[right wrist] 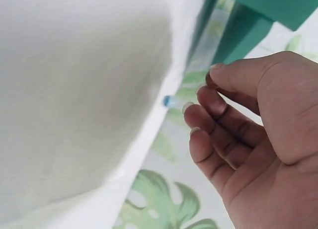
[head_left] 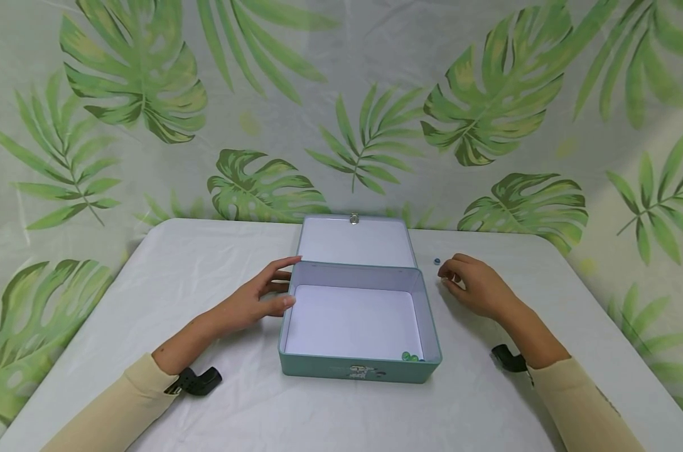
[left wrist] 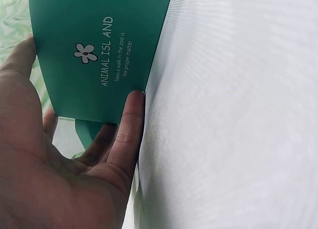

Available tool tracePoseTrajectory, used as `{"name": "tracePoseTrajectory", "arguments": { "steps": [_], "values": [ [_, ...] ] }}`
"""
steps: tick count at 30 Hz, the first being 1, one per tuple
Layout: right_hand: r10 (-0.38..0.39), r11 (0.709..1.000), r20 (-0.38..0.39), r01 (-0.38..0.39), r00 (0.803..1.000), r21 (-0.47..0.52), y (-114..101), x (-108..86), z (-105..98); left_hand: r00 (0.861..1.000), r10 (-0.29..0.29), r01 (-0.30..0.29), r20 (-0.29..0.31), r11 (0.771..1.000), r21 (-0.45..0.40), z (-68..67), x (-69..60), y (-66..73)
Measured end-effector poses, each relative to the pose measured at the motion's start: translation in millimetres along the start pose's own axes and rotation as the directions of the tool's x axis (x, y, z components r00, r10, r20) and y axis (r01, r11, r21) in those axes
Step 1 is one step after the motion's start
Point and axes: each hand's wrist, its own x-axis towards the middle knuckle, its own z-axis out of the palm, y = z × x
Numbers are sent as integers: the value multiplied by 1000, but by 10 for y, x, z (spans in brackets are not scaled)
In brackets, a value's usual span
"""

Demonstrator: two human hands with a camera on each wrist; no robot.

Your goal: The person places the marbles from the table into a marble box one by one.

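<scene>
A green tin box [head_left: 360, 370] with a pale inside lies open on the table, its lid [head_left: 355, 242] folded back behind it. Green glass marbles [head_left: 406, 356] sit in its front right corner, with a bit of blue beside them. My left hand [head_left: 245, 304] rests against the box's left side; in the left wrist view its fairly straight fingers touch the lettered wall [left wrist: 94, 75]. Right of the lid lies one blue marble [head_left: 437, 261], also seen as a blurred marble [right wrist: 168, 101] in the right wrist view. Just short of it hovers my right hand [head_left: 479, 289], fingers loosely bent, holding nothing visible.
A white cloth [head_left: 223, 408] covers the table. Behind it hangs a curtain [head_left: 370, 138] printed with green leaves. Black straps with camera mounts [head_left: 200, 381] sit on both wrists. A metal clasp [head_left: 354, 218] stands at the lid's far edge.
</scene>
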Motion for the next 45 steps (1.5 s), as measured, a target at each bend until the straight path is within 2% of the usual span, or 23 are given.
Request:
{"name": "tracePoseTrajectory", "arguments": {
  "steps": [13, 19, 30, 34, 39, 45],
  "values": [
    [-73, 995, -85, 78, 994, 64, -388, 41, -160, 1000, -4, 4, -2, 1000, 10, 0, -13, -12],
    [-84, 992, -99, 93, 992, 83, -526, 44, -207, 1000, -7, 7, -1, 1000, 4, 3, -17, -13],
    [-154, 982, -99, 163, 983, 95, -823, 39, -268, 1000, -2, 2, -6, 1000, 15, -1, -18, -8],
    [-179, 978, -93, 187, 979, 89, -890, 38, -268, 1000, 4, -4, -6, 1000, 17, -3, -15, -4],
    [-233, 966, -114, 243, 966, 90, -941, 37, -256, 1000, 6, -6, -1, 1000, 15, -9, -1, -25],
    [-250, 961, -109, 260, 962, 90, -988, 26, -249, 1000, 4, -4, 1, 1000, 9, -12, 4, -21]
  ]
}}
